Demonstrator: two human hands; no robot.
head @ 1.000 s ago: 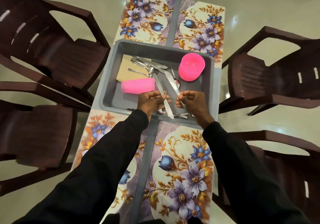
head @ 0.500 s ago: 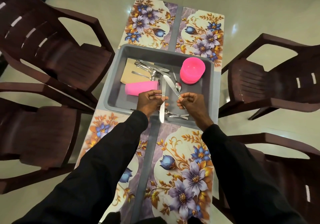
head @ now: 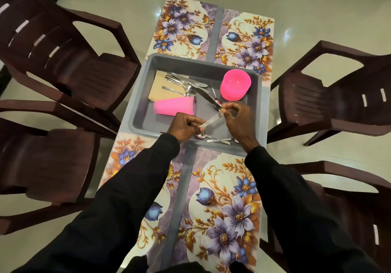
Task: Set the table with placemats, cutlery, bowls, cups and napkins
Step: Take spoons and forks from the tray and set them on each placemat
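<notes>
Pink bowls (head: 236, 85) and pink cup (head: 174, 108) in a grey tray (head: 139, 112); placemats (head: 224, 205) purple-and-gold floral.

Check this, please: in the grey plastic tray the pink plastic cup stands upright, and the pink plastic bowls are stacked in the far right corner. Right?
Not quite. The head view shows the pink plastic cup lying on its side in the grey plastic tray, not upright. The pink plastic bowls are indeed stacked in the far right corner.
</notes>
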